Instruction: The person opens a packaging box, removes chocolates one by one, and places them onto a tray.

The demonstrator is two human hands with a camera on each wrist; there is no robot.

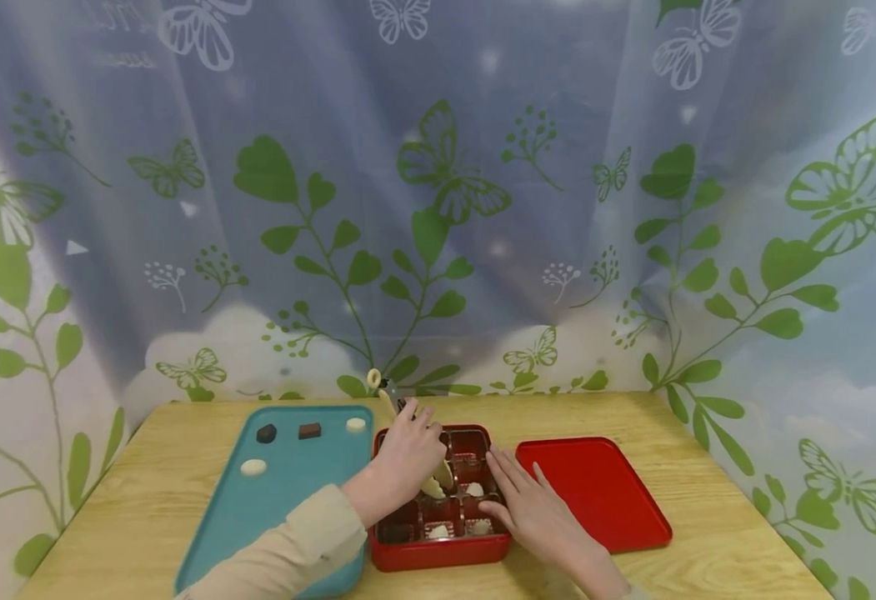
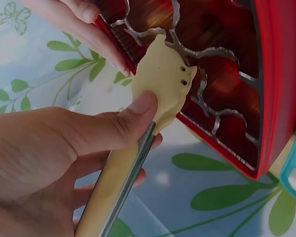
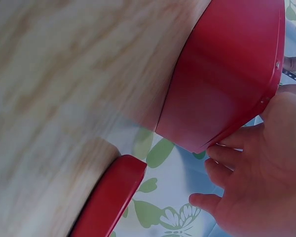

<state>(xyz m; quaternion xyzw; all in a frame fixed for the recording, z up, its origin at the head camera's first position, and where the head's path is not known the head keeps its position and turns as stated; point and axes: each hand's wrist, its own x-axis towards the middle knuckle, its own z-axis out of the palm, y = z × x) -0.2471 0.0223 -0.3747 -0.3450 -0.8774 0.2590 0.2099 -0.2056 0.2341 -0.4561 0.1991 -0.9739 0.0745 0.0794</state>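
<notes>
My left hand (image 1: 410, 454) grips a pair of tongs (image 2: 121, 182) with metal arms and cream, face-shaped tips (image 2: 160, 79). The tips point down into a red box (image 1: 441, 554) whose dark insert is divided into compartments. Whether anything sits between the tips, I cannot tell. At the box's right side, my right hand (image 1: 531, 504) lies with extended fingers against the wall and rim. White pieces (image 1: 475, 490) sit in several compartments on the near and right side, and a dark piece (image 1: 396, 532) is in the near left one.
Left of the box lies a teal tray (image 1: 295, 508) carrying a dark faceted piece (image 1: 266, 433), a brown block (image 1: 309, 431) and two white rounds (image 1: 253, 467). A red lid (image 1: 603, 496) rests on the wooden table (image 1: 715, 533) to the right. A patterned curtain (image 1: 438, 275) hangs behind.
</notes>
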